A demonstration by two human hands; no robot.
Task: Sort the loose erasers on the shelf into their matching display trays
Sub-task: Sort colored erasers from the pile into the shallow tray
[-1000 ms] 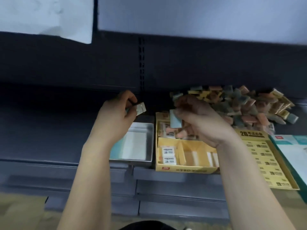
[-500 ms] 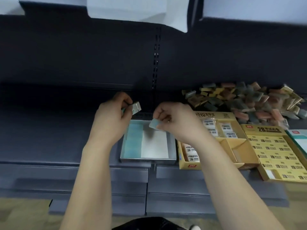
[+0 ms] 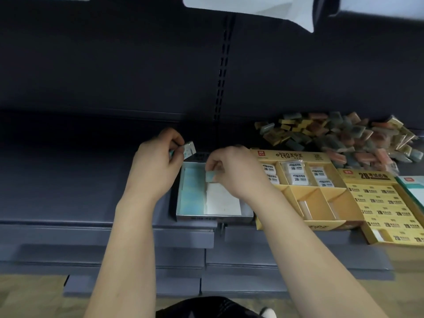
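A grey display tray (image 3: 214, 216) sits on the dark shelf, with a row of pale blue erasers (image 3: 192, 191) along its left side and white floor beside them. My right hand (image 3: 236, 171) pinches a pale blue eraser (image 3: 210, 176) just over the tray's back middle. My left hand (image 3: 156, 166) hovers at the tray's back left corner and grips wrapped erasers (image 3: 189, 149), one sticking out past the fingers. A heap of loose erasers (image 3: 339, 138) in mixed colours lies at the back right.
A yellow compartment tray (image 3: 305, 198) with white 2B erasers stands right of the grey tray. Further right are a yellow tray of 2B erasers (image 3: 387, 207) and a teal box (image 3: 413, 191) at the frame edge. The shelf to the left is bare.
My right hand carried the pale blue eraser from the pile side leftward to the grey tray and lowered it. The left hand stayed put with its erasers. The view shifted left.
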